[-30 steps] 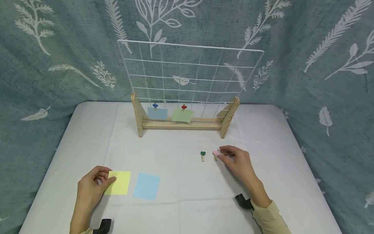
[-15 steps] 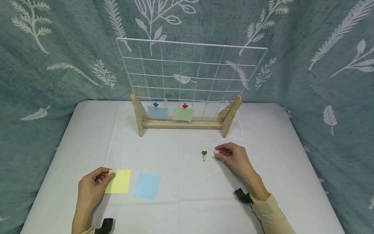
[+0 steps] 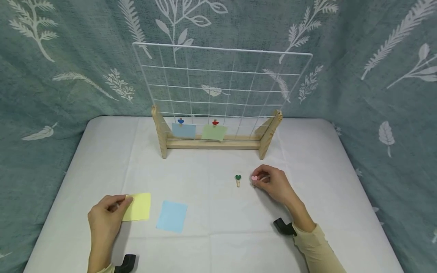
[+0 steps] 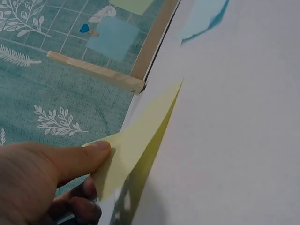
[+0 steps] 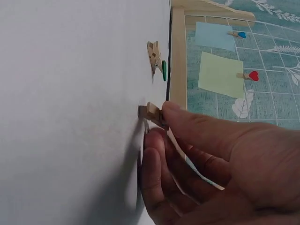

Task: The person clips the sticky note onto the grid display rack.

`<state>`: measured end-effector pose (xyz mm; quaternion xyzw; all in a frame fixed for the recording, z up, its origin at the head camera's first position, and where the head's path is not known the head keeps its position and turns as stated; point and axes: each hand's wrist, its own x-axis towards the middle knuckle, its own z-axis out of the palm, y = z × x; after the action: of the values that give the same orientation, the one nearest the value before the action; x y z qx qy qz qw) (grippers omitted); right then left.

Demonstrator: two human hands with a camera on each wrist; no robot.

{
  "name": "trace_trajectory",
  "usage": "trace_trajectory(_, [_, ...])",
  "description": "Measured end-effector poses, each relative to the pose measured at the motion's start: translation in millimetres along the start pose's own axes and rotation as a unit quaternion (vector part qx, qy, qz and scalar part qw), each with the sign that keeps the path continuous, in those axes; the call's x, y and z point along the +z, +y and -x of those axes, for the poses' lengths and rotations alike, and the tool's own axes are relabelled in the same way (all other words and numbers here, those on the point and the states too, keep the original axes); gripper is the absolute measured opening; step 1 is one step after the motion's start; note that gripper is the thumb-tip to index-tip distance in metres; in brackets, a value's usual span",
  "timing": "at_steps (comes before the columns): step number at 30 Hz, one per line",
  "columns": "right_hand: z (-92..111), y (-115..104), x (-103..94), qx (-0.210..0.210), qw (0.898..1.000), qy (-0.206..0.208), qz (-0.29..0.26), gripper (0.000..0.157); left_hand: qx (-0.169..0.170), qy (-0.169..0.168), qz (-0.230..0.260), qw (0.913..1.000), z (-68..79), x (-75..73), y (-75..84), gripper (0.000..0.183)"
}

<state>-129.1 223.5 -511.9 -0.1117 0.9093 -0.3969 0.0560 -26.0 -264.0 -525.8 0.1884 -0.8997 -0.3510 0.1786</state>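
My left hand pinches the left edge of a yellow sticky note between thumb and fingers. In the left wrist view the note slants up off the white cloth, its shadow beneath. At the right, thumb and fingers of my right hand pinch a small wooden clothespin with a pink heart. Its bare wooden end shows past the thumb in the right wrist view. A clothespin with a green heart lies just left of that hand. A blue sticky note lies flat beside the yellow one.
A white wire grid stands in a wooden base at the back of the table. On its lower part hang a blue note under a blue-heart clothespin and a green note under a red-heart one. A patterned curtain surrounds the table.
My right fingers have closed on the pink-heart clothespin, which they were only reaching at first. My left hand has raised the yellow note slightly and moved it a little away from me.
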Motion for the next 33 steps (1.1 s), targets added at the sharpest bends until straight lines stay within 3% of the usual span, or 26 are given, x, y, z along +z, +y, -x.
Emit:
trace_trajectory(6, [0, 2, -1.9, 0.005, 1.0, 0.004, -0.004, 0.011, 0.005, 0.012, 0.012, 0.9998, -6.1, -3.6, 8.8, 0.012])
trace_trajectory(10, [0, 2, -3.3, 0.008, 0.999, 0.024, -0.02, 0.02, 0.003, 0.018, 0.029, 0.9994, -11.9, -6.6, 17.5, 0.012])
trace_trajectory(15, [-1, -3, -6.2, 0.013, 0.998, 0.053, -0.036, 0.021, 0.03, 0.011, 0.063, 0.9975, -17.3, -5.8, 28.3, 0.011])
trace_trajectory(25, [-3, -10, -11.5, 0.004, 0.987, 0.153, -0.058, 0.017, 0.085, -0.05, 0.115, 0.9885, -26.8, 12.7, 59.7, 0.009])
trace_trajectory(33, [-5, -11, -12.4, -0.016, 0.981, 0.174, -0.085, 0.017, 0.132, -0.11, 0.15, 0.9737, -33.6, 26.3, 83.0, 0.009])
